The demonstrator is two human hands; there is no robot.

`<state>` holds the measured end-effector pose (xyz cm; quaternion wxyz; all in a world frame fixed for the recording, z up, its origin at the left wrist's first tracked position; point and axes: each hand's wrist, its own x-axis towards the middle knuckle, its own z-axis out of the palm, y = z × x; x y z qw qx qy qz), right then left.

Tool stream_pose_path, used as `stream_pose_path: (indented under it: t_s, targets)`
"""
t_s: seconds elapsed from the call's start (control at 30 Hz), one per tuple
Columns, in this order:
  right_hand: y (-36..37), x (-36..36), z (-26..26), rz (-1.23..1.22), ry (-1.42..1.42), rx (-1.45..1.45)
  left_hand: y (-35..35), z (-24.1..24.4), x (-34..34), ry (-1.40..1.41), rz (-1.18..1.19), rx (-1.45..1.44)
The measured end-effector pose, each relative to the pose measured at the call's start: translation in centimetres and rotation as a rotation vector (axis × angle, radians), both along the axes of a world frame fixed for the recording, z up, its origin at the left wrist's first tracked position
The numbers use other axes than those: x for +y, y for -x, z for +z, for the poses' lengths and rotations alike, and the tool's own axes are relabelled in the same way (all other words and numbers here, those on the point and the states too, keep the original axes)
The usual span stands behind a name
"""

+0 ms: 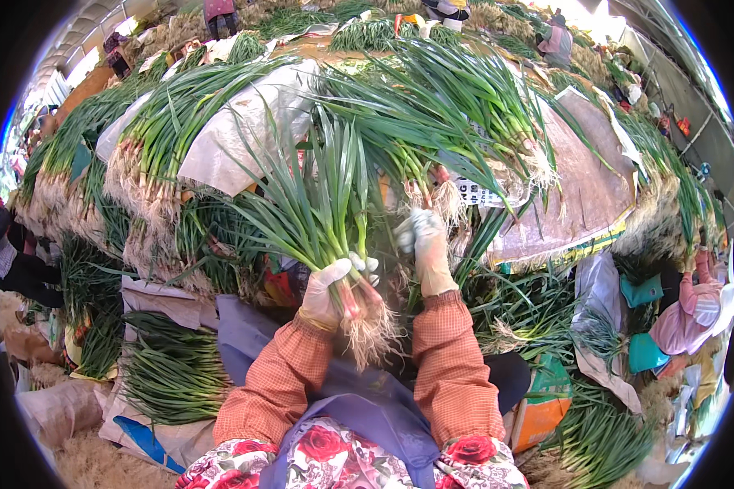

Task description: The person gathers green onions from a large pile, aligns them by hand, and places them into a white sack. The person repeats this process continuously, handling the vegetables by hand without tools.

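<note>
My left hand, in a thin pale glove, grips a bunch of green garlic just above its pinkish bases. The long leaves fan up and away, and the pale roots hang below the fist. My right hand, gloved with whitish fingers, is raised to the right of the bunch and slightly blurred. Just beyond its fingers are the rooted ends of loose green garlic stalks at the edge of the heap. Whether those fingers hold anything is not clear.
Green garlic lies heaped on plastic sacking before me. A pile of stalks rests on sacking at my left. An orange and green sack is at my right. Another person sits at the far right; several more people are farther back.
</note>
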<state>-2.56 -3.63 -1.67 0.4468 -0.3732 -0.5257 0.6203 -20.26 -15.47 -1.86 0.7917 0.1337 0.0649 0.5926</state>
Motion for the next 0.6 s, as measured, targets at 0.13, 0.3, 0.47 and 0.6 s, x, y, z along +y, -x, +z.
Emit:
stream_pose_path:
  t_s: [0.13,0.3,0.47,0.6]
  targets:
    - [2.3,-5.2,2.0,0.403,0.234,0.159,0.6,-0.5,-0.5,0.063,0.006,0.142]
    - [3.9,-6.1,2.7,0.274,0.462,0.344,1.5,-1.3,-1.0,0.173,0.028,0.174]
    - [3.8,-6.3,0.4,0.091,0.094,0.183,1.8,-3.4,-0.5,0.118,-0.036,0.078]
    - [2.3,-2.3,-0.8,-0.39,-0.067,0.203,1.1,-2.5,-1.2,0.158,0.039,0.124]
